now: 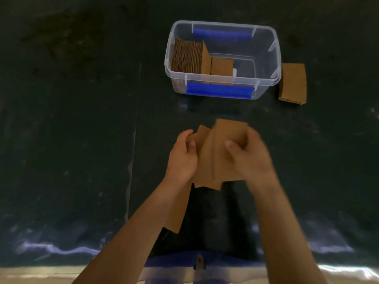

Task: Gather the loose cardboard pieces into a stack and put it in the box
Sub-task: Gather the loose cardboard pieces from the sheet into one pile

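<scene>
Dark mat (71, 140) under me, both hands, left (182, 158) and right (249, 158), clasp fanned cards (217, 152), long axis toward the box (273, 56) straight ahead.

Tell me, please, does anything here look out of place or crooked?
Yes. The cardboard pieces between the left hand and right hand are fanned out, edges not lined up. One piece lies outside the clear box, against its right wall, and another lies under the left wrist.

Both hands (217, 158) grip fanned cardboard pieces (215, 156) near the box (222, 58).
</scene>
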